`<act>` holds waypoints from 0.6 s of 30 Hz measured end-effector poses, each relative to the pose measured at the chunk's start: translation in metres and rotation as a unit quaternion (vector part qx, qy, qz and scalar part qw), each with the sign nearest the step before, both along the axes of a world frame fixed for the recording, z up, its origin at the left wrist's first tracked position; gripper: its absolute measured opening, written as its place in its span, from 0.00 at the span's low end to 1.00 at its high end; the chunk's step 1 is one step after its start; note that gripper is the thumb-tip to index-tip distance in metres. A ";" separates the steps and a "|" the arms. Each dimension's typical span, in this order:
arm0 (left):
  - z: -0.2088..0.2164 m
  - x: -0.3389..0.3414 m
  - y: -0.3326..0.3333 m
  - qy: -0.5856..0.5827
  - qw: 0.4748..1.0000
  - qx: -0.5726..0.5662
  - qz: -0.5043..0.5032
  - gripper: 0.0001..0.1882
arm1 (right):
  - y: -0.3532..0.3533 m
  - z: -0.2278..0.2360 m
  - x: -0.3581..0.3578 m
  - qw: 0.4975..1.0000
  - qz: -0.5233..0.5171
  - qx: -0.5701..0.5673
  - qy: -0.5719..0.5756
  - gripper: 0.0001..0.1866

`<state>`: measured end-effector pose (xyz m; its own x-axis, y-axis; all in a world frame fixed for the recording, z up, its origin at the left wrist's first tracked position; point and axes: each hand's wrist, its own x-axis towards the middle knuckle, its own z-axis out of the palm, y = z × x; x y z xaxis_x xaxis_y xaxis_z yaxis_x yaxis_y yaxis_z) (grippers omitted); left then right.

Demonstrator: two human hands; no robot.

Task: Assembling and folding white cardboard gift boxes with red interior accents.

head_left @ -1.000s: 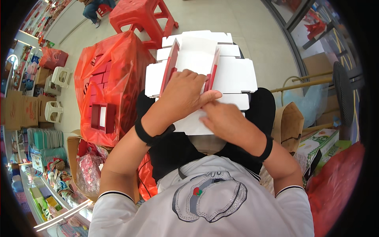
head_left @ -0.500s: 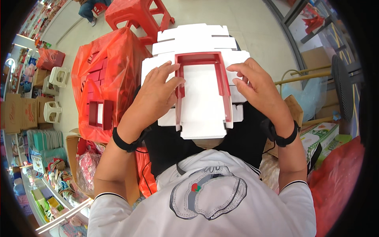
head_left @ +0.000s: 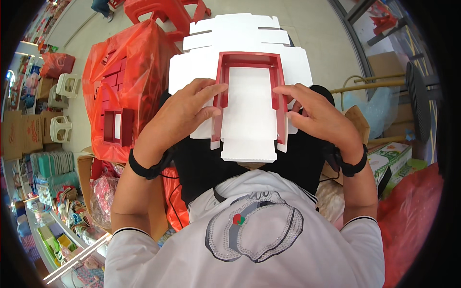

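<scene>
Since half a second ago, both our hands have closed in on the red box (head_left: 249, 58), their fingertips now at the rims of its side walls where the right ones had been just outside. It lies between our hands on the stack of white card blanks (head_left: 192, 69), three walls standing, while the near flap (head_left: 249, 152) lies flat toward our body. Our left hand (head_left: 180, 113) is half curled, fingertips over the left wall (head_left: 222, 103) and thumb beside them; our right hand (head_left: 321, 115) is bent likewise at the right wall (head_left: 280, 108), thumb low by its outer side. We cannot tell whether either really grips. To shape the box well, we would press both walls evenly and together, keep them square to the white base (head_left: 249, 96), crease along the scored lines, and hold the far corners snug so that neither side springs outward. Well outside the left hand stands a red plastic bag (head_left: 163, 62) with red boxes in it and a small open box (head_left: 128, 127) at its front; beyond the hands is a red stool (head_left: 158, 12). The far wall stands as it did half a second ago, whereas a second ago our hands were crossed over the box.
</scene>
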<state>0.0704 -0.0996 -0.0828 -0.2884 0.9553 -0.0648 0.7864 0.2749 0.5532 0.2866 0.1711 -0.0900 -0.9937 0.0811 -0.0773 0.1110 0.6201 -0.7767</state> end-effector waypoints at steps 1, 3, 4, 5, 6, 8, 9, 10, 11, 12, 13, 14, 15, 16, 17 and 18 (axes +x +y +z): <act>0.000 0.000 0.000 -0.020 1.000 -0.008 -0.002 0.30 | -0.002 0.001 0.000 1.000 -0.001 0.000 0.000 0.30; 0.000 0.003 -0.002 -0.020 1.000 -0.004 -0.004 0.30 | -0.007 0.003 -0.001 1.000 -0.024 0.001 -0.012 0.27; 0.000 0.004 -0.003 -0.021 1.000 0.001 -0.005 0.30 | -0.008 0.004 -0.001 1.000 -0.024 0.000 -0.012 0.27; 0.000 0.005 -0.004 -0.020 1.000 0.000 -0.006 0.30 | -0.010 0.005 -0.002 0.999 -0.025 0.032 -0.014 0.26; 0.001 0.006 -0.005 -0.013 1.000 0.016 -0.016 0.30 | -0.012 0.005 -0.002 0.997 -0.025 0.064 -0.017 0.26; 0.002 0.007 -0.006 -0.005 0.999 0.031 -0.026 0.30 | -0.015 0.003 -0.001 0.996 -0.021 0.082 -0.012 0.26; 0.003 0.008 -0.006 -0.010 0.999 0.025 -0.020 0.31 | -0.017 0.002 -0.001 0.995 -0.015 0.100 -0.007 0.26; 0.004 0.008 -0.007 -0.016 1.000 0.018 -0.014 0.33 | -0.019 0.003 -0.001 0.995 -0.014 0.100 -0.007 0.26; 0.004 0.010 -0.006 -0.016 1.000 0.019 -0.013 0.33 | -0.021 0.006 -0.002 0.993 -0.016 0.112 -0.020 0.26; 0.004 0.011 -0.006 -0.012 1.000 0.008 -0.003 0.34 | -0.022 0.008 -0.002 0.992 -0.018 0.124 -0.034 0.27; 0.004 0.012 -0.005 -0.008 1.000 -0.002 0.007 0.36 | -0.022 0.009 -0.002 0.991 -0.017 0.125 -0.034 0.27; 0.003 0.013 -0.005 -0.007 1.000 -0.002 0.008 0.36 | -0.021 0.009 -0.001 0.990 -0.019 0.135 -0.034 0.27; 0.002 0.013 -0.004 0.002 1.000 0.006 0.006 0.35 | -0.021 0.010 -0.001 0.989 -0.021 0.145 -0.033 0.26; 0.001 0.013 -0.004 0.012 1.000 0.014 0.003 0.34 | -0.022 0.011 -0.001 0.989 -0.021 0.145 -0.032 0.26; 0.001 0.014 -0.004 0.013 1.000 0.014 0.004 0.34 | -0.023 0.012 -0.002 0.988 -0.020 0.147 -0.036 0.26; 0.001 0.016 -0.003 0.043 0.999 0.014 0.004 0.32 | -0.023 0.012 -0.003 0.988 -0.020 0.151 -0.040 0.25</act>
